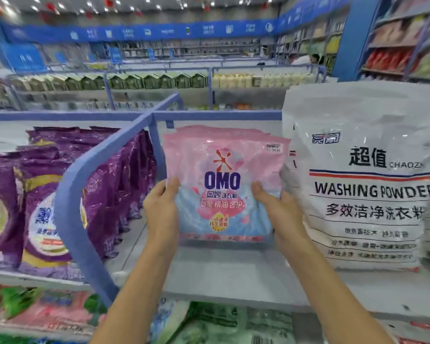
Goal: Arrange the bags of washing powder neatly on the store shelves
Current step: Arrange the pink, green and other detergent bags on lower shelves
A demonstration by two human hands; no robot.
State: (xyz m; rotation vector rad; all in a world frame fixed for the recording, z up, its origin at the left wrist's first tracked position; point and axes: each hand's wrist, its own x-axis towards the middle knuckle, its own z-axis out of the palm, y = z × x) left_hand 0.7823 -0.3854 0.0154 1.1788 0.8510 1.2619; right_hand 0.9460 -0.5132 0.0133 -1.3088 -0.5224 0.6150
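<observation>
Bag being handled: pink-and-blue OMO bag (224, 189) of washing powder, upright, printed face towards me, in the bay between the blue divider (90, 165) and the white bag (365, 182).
Left side: left hand (160, 209) grips the OMO bag's left edge low down, thumb curled over the front, fingers hidden behind.
Right side: right hand (278, 209) grips the right edge at about the same height, thumb on the front, fingers tucked behind.
Bottom edge: down close to the grey shelf (221, 274); whether it rests there or hangs just above, I cannot tell.
Behind it: more pink bags (209, 132) stand in a row, their tops showing above the front one.
To the right: white bag, large, marked WASHING POWDER, upright just beside the OMO bag and near the right hand.
To the left: purple bags (47, 207) packed in upright rows beyond the blue divider.
Below: green packs (209, 321) on the tier underneath, blurred.
Far aisle: green cartons (134, 80) lined up in a row; a person (305, 59) at the back, too blurred to make out.
</observation>
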